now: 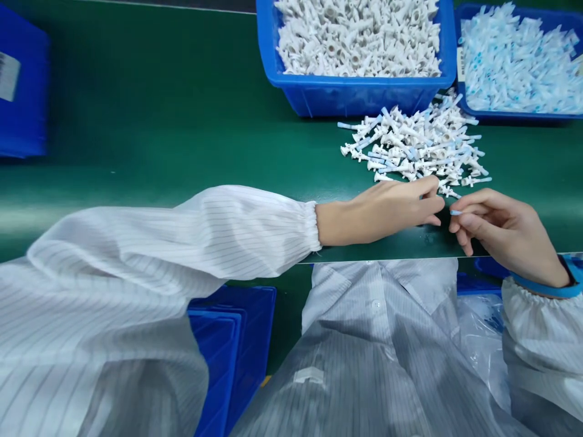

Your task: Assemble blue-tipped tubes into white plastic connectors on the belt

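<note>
My left hand point(396, 206) reaches in from the left at the near edge of a pile of white parts with pale blue tips point(414, 142). Its fingers are bent, and whether anything is between them is hidden. To its right, my right hand point(501, 227) pinches a small light blue piece point(455, 212) between thumb and forefinger. A narrow gap separates the two hands. The pile lies on the green table point(159, 121), just in front of a blue bin point(359, 97) full of white parts.
A second blue bin point(523, 114) with translucent blue-tipped pieces stands at the back right. Another blue bin point(22, 91) is at the far left. Below the table edge are blue bins point(237, 346) and a clear plastic bag point(483, 340).
</note>
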Tool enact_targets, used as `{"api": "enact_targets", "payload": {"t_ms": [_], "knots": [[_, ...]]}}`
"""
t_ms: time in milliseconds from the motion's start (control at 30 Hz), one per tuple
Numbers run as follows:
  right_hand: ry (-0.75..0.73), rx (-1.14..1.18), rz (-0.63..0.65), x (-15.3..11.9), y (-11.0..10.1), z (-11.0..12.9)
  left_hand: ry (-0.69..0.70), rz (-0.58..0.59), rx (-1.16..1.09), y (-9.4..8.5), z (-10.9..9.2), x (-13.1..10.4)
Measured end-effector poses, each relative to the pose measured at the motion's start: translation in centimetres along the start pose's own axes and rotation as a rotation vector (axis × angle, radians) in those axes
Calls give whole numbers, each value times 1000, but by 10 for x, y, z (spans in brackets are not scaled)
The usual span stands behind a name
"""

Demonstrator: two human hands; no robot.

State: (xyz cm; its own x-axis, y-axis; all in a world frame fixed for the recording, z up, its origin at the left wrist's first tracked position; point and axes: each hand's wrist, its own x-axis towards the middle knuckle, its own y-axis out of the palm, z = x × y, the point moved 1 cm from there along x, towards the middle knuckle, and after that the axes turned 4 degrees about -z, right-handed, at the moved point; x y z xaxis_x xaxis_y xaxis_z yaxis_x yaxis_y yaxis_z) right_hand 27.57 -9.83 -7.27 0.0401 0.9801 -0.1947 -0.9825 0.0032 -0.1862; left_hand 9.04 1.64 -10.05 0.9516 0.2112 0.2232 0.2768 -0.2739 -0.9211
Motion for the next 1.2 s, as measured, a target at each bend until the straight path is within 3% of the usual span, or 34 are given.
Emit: {"api": "enact_targets", "payload": {"t_ms": [200, 533, 733, 1067, 1200], "knots": [[-53, -118, 1, 3, 6, 5, 116, -20, 103, -1, -4, 1], [-54, 54, -96, 5, 4, -9, 68, -55, 21, -2, -1, -7], [-114, 96, -57, 9, 2, -8, 46, -23, 23, -2, 1, -10], [-68, -52, -19, -2, -9, -6, 18, 30, -93, -2, 2, -5], [-241, -324, -67, -2, 0, 0, 19, 44, -165, -3, 4, -4]]}}
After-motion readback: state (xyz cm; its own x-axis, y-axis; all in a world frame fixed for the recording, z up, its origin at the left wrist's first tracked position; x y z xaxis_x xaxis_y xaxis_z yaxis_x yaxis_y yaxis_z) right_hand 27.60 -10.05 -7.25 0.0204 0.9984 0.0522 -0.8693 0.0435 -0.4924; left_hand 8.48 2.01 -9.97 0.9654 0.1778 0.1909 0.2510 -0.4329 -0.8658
